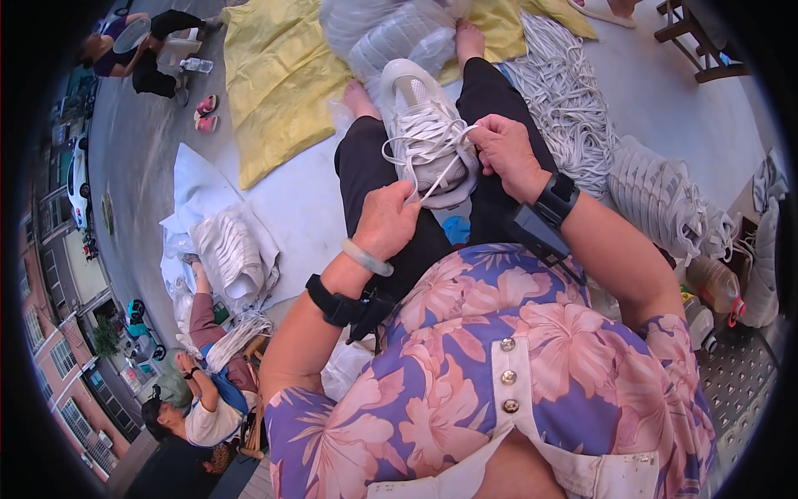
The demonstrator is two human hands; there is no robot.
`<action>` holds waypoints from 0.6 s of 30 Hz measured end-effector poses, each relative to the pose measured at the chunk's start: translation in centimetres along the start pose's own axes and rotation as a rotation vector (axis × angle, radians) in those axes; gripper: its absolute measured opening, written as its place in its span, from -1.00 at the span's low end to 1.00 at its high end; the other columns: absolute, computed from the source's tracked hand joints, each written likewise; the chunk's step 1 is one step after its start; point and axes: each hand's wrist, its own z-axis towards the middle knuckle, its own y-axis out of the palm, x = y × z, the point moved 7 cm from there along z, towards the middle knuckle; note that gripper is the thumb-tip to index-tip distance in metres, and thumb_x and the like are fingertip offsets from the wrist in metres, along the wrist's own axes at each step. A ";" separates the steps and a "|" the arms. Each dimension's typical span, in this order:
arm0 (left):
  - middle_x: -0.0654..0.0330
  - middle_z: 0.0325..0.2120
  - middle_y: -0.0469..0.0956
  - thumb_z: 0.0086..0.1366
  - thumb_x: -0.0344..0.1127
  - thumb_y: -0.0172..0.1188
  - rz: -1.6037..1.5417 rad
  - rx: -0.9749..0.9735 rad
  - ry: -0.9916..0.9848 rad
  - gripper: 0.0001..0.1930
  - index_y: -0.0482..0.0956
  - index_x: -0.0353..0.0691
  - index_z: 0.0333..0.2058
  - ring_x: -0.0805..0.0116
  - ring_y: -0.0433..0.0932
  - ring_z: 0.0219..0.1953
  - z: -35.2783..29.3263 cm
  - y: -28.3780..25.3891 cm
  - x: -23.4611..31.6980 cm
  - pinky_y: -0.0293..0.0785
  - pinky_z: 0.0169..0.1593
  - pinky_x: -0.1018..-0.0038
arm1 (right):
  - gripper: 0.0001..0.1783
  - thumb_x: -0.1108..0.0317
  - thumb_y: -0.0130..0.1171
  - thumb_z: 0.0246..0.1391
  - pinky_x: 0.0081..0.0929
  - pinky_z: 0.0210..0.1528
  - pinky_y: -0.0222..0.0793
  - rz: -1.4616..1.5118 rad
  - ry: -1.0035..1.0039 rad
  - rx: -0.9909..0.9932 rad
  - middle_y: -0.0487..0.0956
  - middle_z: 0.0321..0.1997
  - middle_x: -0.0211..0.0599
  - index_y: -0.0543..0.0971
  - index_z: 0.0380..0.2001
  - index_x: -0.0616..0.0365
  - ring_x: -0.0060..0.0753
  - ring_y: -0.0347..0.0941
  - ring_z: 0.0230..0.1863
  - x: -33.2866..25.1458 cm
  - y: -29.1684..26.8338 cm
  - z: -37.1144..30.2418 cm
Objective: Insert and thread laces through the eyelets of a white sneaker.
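Note:
A white sneaker [410,86] rests between my legs, its toe pointing away from me. White shoelaces [421,135] run across its upper and loop loosely at the left side. My left hand [389,218], closed, pinches a lace close to the shoe's heel end. On the other side of the shoe, my right hand [505,151] is closed on a lace between thumb and finger. One stretch of lace runs fairly taut from near the left fingertips up toward the right hand.
Plastic-wrapped white shoes [391,46] lie beyond the sneaker. To the right are a heap of white laces [565,104] and a row of white shoes [661,195]. A yellow sheet [274,83] spreads at the far left. Another person [204,407] sits at the lower left.

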 end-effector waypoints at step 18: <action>0.16 -0.65 0.46 0.11 -0.42 0.13 0.452 0.313 0.498 -0.95 0.50 -0.25 -0.43 0.22 0.46 -0.62 -4.6 -10.1 -4.0 0.34 -0.52 0.41 | -0.83 0.44 0.15 -0.08 -0.72 -0.74 0.18 -0.216 -0.014 -0.133 0.40 -0.62 -0.48 0.44 -0.37 0.21 -0.74 0.25 -0.73 -0.3 -0.2 -0.3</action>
